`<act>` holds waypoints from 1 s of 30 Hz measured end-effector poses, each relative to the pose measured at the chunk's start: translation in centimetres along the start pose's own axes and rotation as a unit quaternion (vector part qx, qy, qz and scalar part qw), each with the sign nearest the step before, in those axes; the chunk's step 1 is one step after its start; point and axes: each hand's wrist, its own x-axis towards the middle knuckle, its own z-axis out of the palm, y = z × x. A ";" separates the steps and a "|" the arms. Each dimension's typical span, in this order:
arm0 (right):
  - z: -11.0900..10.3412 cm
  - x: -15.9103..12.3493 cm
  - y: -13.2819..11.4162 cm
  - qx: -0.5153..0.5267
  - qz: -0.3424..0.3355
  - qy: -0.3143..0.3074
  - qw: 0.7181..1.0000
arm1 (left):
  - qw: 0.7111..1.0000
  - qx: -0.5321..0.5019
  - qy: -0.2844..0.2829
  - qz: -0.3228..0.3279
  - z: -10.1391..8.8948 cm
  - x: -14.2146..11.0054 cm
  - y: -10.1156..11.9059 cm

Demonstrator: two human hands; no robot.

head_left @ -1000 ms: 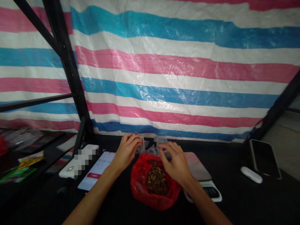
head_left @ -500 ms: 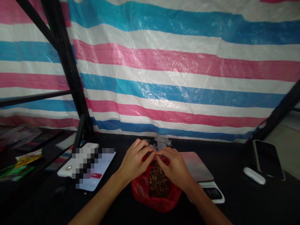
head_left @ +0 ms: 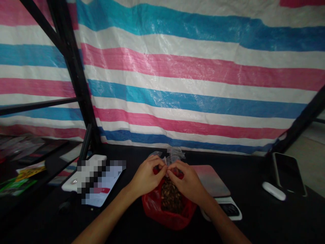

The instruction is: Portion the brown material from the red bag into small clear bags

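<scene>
Over the back rim of a red plastic bag [head_left: 167, 222], my left hand [head_left: 147, 175] and my right hand [head_left: 187, 179] meet with thumbs and fingertips pinched together. Between them they grip a small clear plastic bag [head_left: 165, 160], mostly covered by the fingers. The red bag lies open and holds a heap of brown and yellowish seed-like pieces [head_left: 171, 199]. More clear plastic bags [head_left: 176, 153] lie just behind my hands. To the right of my right hand is a small digital scale [head_left: 212, 181] with a reflective plate.
A phone with a lit screen [head_left: 99, 193] and a white device [head_left: 83, 173] lie at left. Farther left are yellow and green packets [head_left: 27, 176]. At right are a white case [head_left: 274, 190] and a dark-screened phone [head_left: 289, 173]. A black frame post [head_left: 78, 81] stands before the striped sheet.
My hands were apart a second ago, near the clear bags. They have come together above the red bag and now pinch one small clear bag. The view has shifted slightly.
</scene>
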 end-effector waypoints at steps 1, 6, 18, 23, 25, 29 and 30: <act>0.0 0.0 0.0 0.004 -0.003 0.000 1.000 | 1.000 0.002 -0.002 -0.005 0.0 0.0 0.0; -0.2 -0.2 0.1 0.010 -0.028 -0.010 1.000 | 1.000 0.001 -0.010 -0.013 0.2 0.0 0.0; -0.3 -0.1 0.3 0.019 0.006 -0.029 0.999 | 0.997 -0.061 -0.049 -0.002 0.0 -0.1 -0.2; -0.6 -0.1 0.0 0.074 -0.004 -0.042 0.996 | 0.992 -0.101 -0.079 0.003 -0.5 0.0 -0.3; -0.7 -0.1 -0.1 0.088 -0.009 -0.051 0.995 | 0.990 -0.115 -0.085 -0.004 -0.6 0.0 -0.3; -0.6 -0.2 -0.1 0.084 -0.008 -0.056 0.995 | 0.984 -0.143 -0.100 -0.024 -0.7 0.0 -0.2; -0.5 -0.2 0.0 0.083 -0.010 -0.060 0.995 | 0.983 -0.150 -0.101 -0.026 -0.7 0.0 -0.2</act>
